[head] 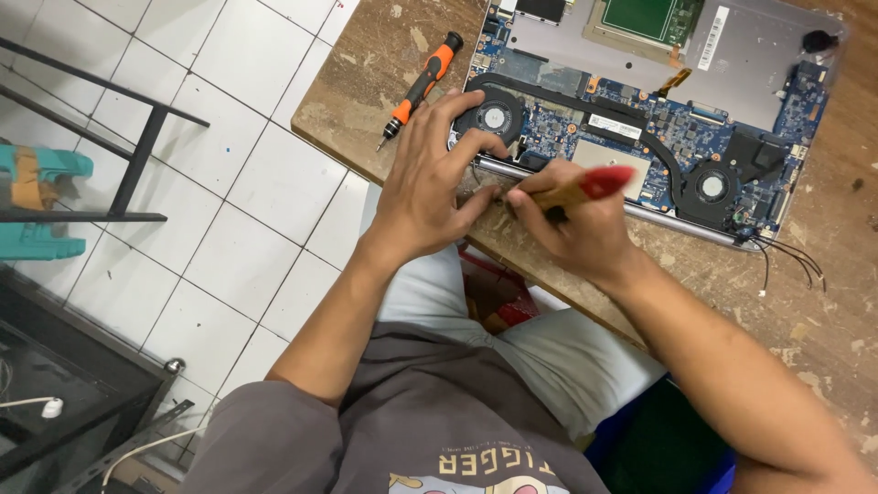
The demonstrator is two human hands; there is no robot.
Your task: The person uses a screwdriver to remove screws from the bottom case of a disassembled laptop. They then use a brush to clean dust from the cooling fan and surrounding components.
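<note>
The right hand (572,229) grips a red-handled tool (585,187) at the opened laptop's (658,119) hinge edge, while the left hand (425,183) rests half-open beside a fan (495,117).

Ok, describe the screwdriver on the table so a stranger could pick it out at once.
Start at the opened laptop on the worn wooden table. Just off its left edge, beyond the left hand, lies the screwdriver. It is the only orange-and-black tool, lying alone and unheld.

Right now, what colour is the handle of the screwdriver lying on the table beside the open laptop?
Orange and black, seen in the head view: the screwdriver lies just beyond the left hand.
</note>
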